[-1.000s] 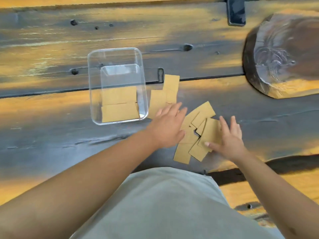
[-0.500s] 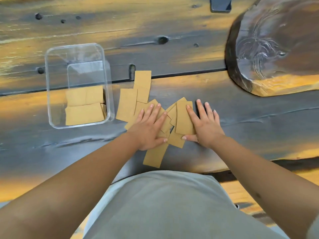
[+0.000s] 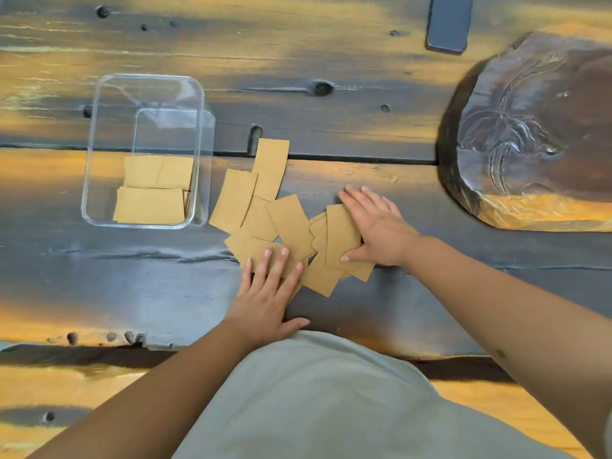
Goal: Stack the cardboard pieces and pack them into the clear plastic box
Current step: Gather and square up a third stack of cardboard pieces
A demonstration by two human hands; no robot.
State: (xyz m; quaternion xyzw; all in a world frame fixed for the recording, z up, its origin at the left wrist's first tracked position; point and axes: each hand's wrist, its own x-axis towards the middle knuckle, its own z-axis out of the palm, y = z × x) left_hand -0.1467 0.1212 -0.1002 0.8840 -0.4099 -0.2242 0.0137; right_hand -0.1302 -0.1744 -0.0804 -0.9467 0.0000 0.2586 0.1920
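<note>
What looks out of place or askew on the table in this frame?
The loose cardboard pieces lie fanned and overlapping at mixed angles beside the box, not stacked. Both hands, left and right, press flat on them. Pieces in the box lie flat. Nothing looks damaged.

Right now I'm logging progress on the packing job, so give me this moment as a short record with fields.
box: clear plastic box, open, on the wooden table
packed: cardboard pieces in box, lying flat at its near end
loose: loose cardboard pieces, overlapping, spread right of the box
left hand: left hand flat, fingers on the near pieces
right hand: right hand flat on the rightmost pieces
other: dark phone at the far edge; carved wooden slab on the right
</note>
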